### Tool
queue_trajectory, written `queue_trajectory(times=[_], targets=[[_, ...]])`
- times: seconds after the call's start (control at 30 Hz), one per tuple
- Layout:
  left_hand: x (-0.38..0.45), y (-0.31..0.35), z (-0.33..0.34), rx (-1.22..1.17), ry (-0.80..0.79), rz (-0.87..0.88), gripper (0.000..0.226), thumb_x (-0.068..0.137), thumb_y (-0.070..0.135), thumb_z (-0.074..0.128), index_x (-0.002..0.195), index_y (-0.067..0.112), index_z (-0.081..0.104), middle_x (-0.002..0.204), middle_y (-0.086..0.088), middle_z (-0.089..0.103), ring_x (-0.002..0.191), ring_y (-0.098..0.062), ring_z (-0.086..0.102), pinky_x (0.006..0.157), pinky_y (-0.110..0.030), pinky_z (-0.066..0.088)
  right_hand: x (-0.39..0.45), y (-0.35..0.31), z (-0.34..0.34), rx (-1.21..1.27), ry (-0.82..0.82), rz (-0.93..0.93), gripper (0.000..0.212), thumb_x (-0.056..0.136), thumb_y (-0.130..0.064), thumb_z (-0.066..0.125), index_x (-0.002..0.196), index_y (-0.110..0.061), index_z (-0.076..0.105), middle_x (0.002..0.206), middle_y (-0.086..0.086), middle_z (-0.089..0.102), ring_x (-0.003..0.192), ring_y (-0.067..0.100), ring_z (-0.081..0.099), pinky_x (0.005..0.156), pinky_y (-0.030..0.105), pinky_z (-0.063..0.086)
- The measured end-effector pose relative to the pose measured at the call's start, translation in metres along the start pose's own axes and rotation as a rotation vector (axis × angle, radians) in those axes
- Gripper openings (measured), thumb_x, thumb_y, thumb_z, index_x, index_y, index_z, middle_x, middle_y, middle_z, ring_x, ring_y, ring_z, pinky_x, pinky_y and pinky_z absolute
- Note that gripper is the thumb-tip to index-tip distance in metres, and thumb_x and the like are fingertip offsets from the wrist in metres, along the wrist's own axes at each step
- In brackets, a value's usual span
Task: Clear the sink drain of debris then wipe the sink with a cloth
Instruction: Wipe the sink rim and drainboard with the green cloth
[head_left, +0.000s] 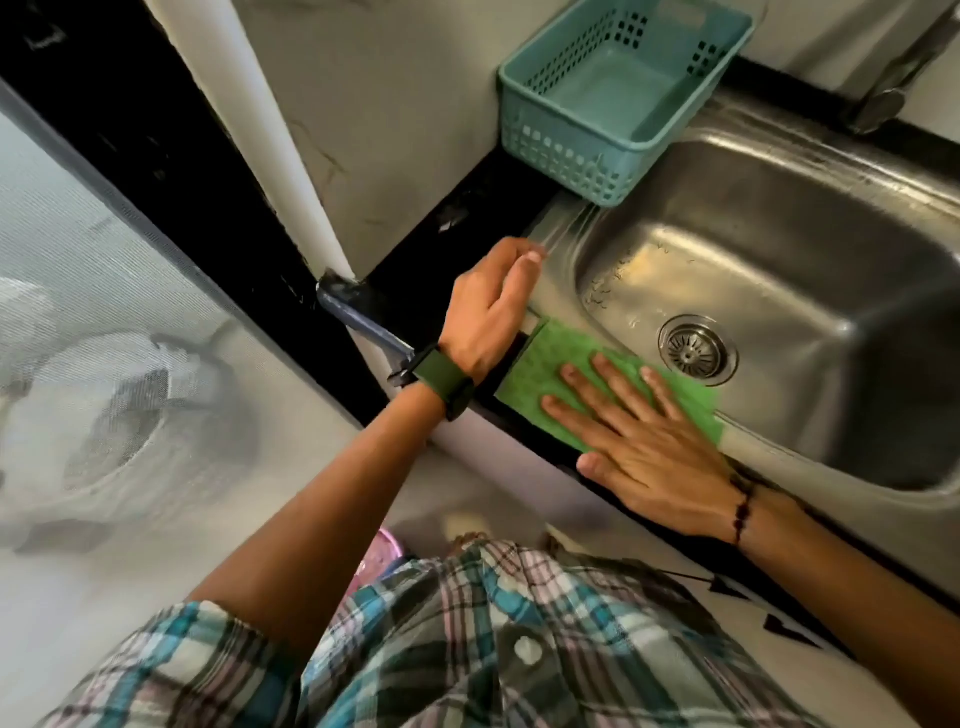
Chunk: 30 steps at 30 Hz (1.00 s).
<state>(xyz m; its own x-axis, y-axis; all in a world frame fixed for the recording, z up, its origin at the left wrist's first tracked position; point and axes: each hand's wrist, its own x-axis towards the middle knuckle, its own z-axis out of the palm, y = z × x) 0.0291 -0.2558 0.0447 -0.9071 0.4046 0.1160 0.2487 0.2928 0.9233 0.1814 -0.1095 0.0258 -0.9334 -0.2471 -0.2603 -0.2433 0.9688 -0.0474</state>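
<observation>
A green cloth (550, 374) lies flat over the near left rim of the steel sink (810, 249). My right hand (639, 441) presses down on the cloth with fingers spread. My left hand (493, 306), with a dark green watch on its wrist, rests on the sink's left edge just beyond the cloth, fingers curled down onto the rim; it holds nothing that I can see. The round drain strainer (696, 348) sits in the basin close to the cloth's far edge. Small dark specks dot the basin's left wall.
A teal plastic basket (618, 93) stands empty on the sink's far left corner against the wall. The base of the tap (883, 104) is at the top right. A black counter edge (415, 270) borders the sink; a mesh screen is on the left.
</observation>
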Motion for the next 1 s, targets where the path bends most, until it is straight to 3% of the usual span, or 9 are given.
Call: queue_trajectory(times=[0.07, 0.13, 0.27, 0.37, 0.47, 0.6, 0.7, 0.8, 1.0], targets=[[0.0, -0.001, -0.001, -0.023, 0.017, -0.02, 0.038, 0.088, 0.034, 0.033, 0.104, 0.013, 0.06, 0.101, -0.007, 0.066, 0.091, -0.013, 0.058, 0.081, -0.024, 0.042, 0.015, -0.005, -0.006, 0.083, -0.029, 0.01, 0.064, 0.083, -0.066, -0.008, 0.143, -0.045, -0.002, 0.149, -0.015, -0.026, 0.135, 0.014, -0.036, 0.11, 0.044, -0.026], [-0.002, -0.003, -0.002, -0.037, 0.01, -0.041, 0.039, 0.088, 0.036, 0.032, 0.104, 0.014, 0.06, 0.101, -0.003, 0.066, 0.092, -0.011, 0.058, 0.082, -0.024, 0.044, 0.046, -0.015, -0.016, 0.11, 0.004, -0.015, 0.055, 0.092, -0.057, 0.015, 0.142, -0.034, 0.021, 0.154, -0.012, -0.015, 0.141, 0.016, -0.026, 0.113, 0.05, -0.017], [-0.005, -0.005, -0.006, 0.013, -0.007, -0.027, 0.039, 0.088, 0.035, 0.033, 0.103, 0.013, 0.061, 0.099, -0.004, 0.067, 0.088, -0.014, 0.059, 0.083, -0.031, 0.046, 0.107, -0.041, -0.026, -0.084, 0.096, 0.007, 0.053, 0.095, -0.041, 0.023, 0.144, -0.023, 0.019, 0.156, 0.003, 0.018, 0.145, 0.025, 0.006, 0.116, 0.055, 0.008], [0.001, -0.005, -0.01, 0.01, 0.018, -0.012, 0.037, 0.087, 0.033, 0.034, 0.101, 0.015, 0.064, 0.097, 0.004, 0.065, 0.092, -0.008, 0.058, 0.082, -0.02, 0.043, 0.115, -0.045, -0.024, -0.06, 0.114, 0.007, 0.051, 0.096, -0.04, 0.021, 0.145, -0.027, 0.02, 0.155, 0.0, 0.021, 0.145, 0.024, 0.008, 0.116, 0.056, 0.006], [0.007, 0.002, 0.004, -0.003, -0.097, 0.043, 0.038, 0.087, 0.035, 0.034, 0.101, 0.015, 0.064, 0.099, 0.005, 0.064, 0.091, 0.0, 0.055, 0.078, -0.008, 0.039, 0.099, -0.038, -0.018, 0.026, 0.145, 0.033, 0.048, 0.097, -0.04, 0.021, 0.143, -0.029, 0.026, 0.154, -0.002, 0.026, 0.145, 0.022, 0.011, 0.116, 0.055, 0.006], [0.006, 0.017, 0.052, -0.064, -0.294, 0.092, 0.038, 0.086, 0.034, 0.035, 0.1, 0.013, 0.064, 0.097, 0.006, 0.063, 0.092, 0.0, 0.054, 0.083, -0.01, 0.038, 0.04, -0.026, -0.001, 0.107, 0.154, 0.225, 0.051, 0.093, -0.041, 0.022, 0.143, -0.03, 0.026, 0.154, -0.006, 0.027, 0.144, 0.019, 0.016, 0.115, 0.052, 0.012], [0.004, 0.028, 0.081, -0.09, -0.378, 0.131, 0.037, 0.088, 0.032, 0.035, 0.098, 0.013, 0.064, 0.093, 0.005, 0.062, 0.092, -0.007, 0.056, 0.087, -0.02, 0.04, -0.036, 0.004, 0.018, 0.107, 0.124, 0.552, 0.056, 0.092, -0.039, 0.017, 0.147, -0.03, 0.014, 0.156, -0.005, 0.02, 0.144, 0.019, 0.017, 0.113, 0.05, 0.015], [-0.002, 0.027, 0.093, -0.106, -0.443, 0.153, 0.037, 0.088, 0.033, 0.035, 0.099, 0.014, 0.065, 0.093, 0.007, 0.063, 0.089, -0.001, 0.054, 0.083, -0.014, 0.039, -0.113, 0.036, 0.03, 0.225, 0.108, 0.895, 0.053, 0.095, -0.039, 0.019, 0.146, -0.025, 0.021, 0.153, -0.001, 0.028, 0.143, 0.018, 0.021, 0.115, 0.045, 0.013], [-0.009, 0.02, 0.09, -0.123, -0.452, 0.175, 0.036, 0.089, 0.031, 0.035, 0.097, 0.014, 0.065, 0.091, 0.006, 0.063, 0.082, 0.005, 0.05, 0.074, 0.001, 0.033, -0.097, 0.032, 0.023, 0.281, 0.19, 0.893, 0.053, 0.093, -0.038, 0.022, 0.141, -0.021, 0.035, 0.149, -0.001, 0.037, 0.14, 0.016, 0.028, 0.114, 0.039, 0.014]])
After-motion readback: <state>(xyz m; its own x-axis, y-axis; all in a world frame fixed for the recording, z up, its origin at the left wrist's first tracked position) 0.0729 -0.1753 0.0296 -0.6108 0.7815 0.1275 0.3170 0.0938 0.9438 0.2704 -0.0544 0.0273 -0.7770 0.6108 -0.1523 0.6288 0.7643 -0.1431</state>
